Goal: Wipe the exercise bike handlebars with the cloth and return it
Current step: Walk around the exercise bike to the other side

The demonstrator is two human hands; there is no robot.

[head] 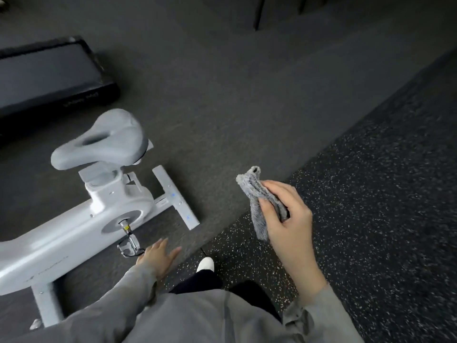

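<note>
A fluffy grey cloth [257, 201] hangs bunched from my right hand [286, 214], held up over the speckled floor to the right of the bike. The white exercise bike [81, 226] stands at the left, with its grey saddle [99, 139], rear foot bar [175, 196] and a pedal [129, 245] in sight. Its handlebars lie outside the frame. My left hand [158, 258] hangs low with fingers spread, just right of the pedal and holding nothing.
A black treadmill deck [49, 75] lies on the grey carpet behind the saddle. Dark speckled rubber flooring [371, 194] covers the right side. My white shoe [205, 264] stands at the border of the two floors. Dark furniture legs [259, 13] show at the top.
</note>
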